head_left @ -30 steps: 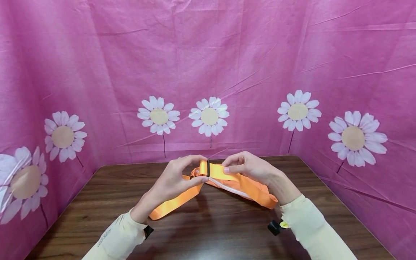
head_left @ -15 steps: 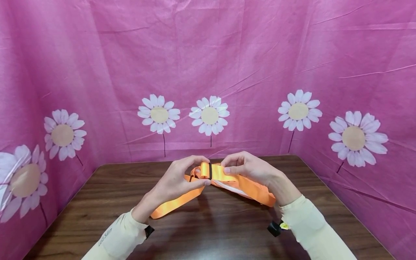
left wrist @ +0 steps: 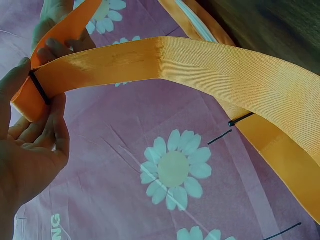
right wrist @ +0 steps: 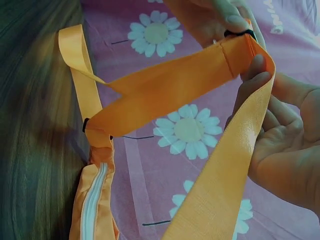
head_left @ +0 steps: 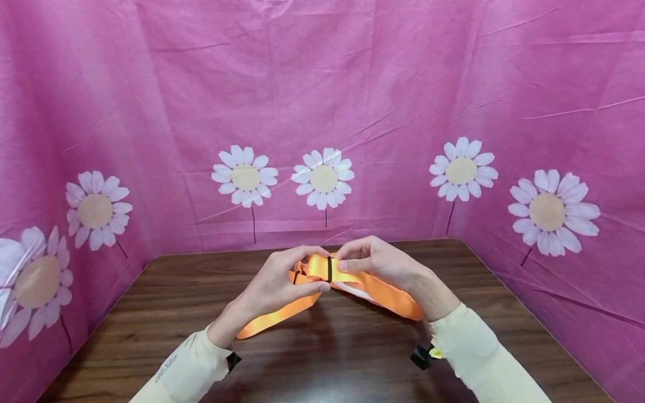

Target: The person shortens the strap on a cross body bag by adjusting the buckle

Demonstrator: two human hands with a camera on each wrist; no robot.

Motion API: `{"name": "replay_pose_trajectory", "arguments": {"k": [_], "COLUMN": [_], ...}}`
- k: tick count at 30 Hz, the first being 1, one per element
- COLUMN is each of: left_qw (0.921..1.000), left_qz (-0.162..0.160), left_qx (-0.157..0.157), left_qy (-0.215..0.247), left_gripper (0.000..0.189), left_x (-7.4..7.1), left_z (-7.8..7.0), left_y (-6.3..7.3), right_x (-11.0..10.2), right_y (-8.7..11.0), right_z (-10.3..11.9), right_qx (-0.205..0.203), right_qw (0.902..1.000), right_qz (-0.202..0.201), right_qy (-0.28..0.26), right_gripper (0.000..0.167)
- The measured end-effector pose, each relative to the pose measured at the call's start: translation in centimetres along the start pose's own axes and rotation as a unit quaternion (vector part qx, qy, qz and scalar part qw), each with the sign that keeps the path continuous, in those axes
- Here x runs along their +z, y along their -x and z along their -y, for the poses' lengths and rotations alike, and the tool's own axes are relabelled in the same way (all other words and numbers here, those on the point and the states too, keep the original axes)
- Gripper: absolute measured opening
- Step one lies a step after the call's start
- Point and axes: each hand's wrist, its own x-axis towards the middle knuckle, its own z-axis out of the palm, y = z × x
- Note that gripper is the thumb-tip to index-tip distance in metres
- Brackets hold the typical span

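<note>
An orange webbing strap (head_left: 277, 317) runs from an orange pouch with a white zipper (right wrist: 94, 202). My left hand (head_left: 272, 281) grips a black strap slider (head_left: 330, 269) at its two ends, thumb below and fingers above. Through this slider the strap passes, forming a short loop on its left side. Just right of the slider, my right hand (head_left: 388, 265) pinches the strap between thumb and fingers. In the right wrist view, a second black fitting (right wrist: 86, 125) joins the strap to the pouch's end. Part of the pouch is hidden behind the strap and right hand.
A brown wood-grain table (head_left: 302, 369) lies beneath the hands. Pink cloth with printed daisies (head_left: 322, 112) hangs behind it and along both sides. A black wrist camera (head_left: 421, 357) sits by the right sleeve.
The slider and left hand have shifted slightly right, while the right hand has come a little left. The strap loop left of the slider looks wider, and the hands are closer together.
</note>
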Motion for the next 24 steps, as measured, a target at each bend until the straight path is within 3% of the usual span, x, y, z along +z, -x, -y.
{"name": "replay_pose_trajectory", "arguments": {"k": [3,8,14,19,24], "left_qw": [0.9999,0.9984,0.9988,0.9993,0.9984], "left_qz": [0.006,0.005,-0.003,0.008,0.005], "left_qx": [-0.006,0.012,0.022,0.015,0.029], "left_qy": [-0.014,-0.055,-0.043,-0.033,-0.049], "left_gripper": [0.054,0.063,0.074,0.063,0.050], "left_x": [0.1,0.2,0.4,0.3,0.1], "left_z": [0.0,0.1,0.6,0.9,0.8], "left_y": [0.0,0.0,-0.2,-0.1,-0.1], "right_x": [0.4,1.3,1.7,1.4,1.3], "right_y": [-0.1,-0.2,-0.2,-0.1,-0.1], "right_z": [0.3,0.7,0.8,0.8,0.9], "right_qx": [0.011,0.033,0.041,0.016,-0.008], "right_qw": [0.9997,0.9983,0.9969,0.9985,0.9988], "right_qz": [-0.015,-0.030,-0.052,-0.051,-0.037], "right_qy": [0.016,0.038,0.043,0.013,-0.032], "right_gripper": [0.022,0.026,0.026,0.023,0.021]}}
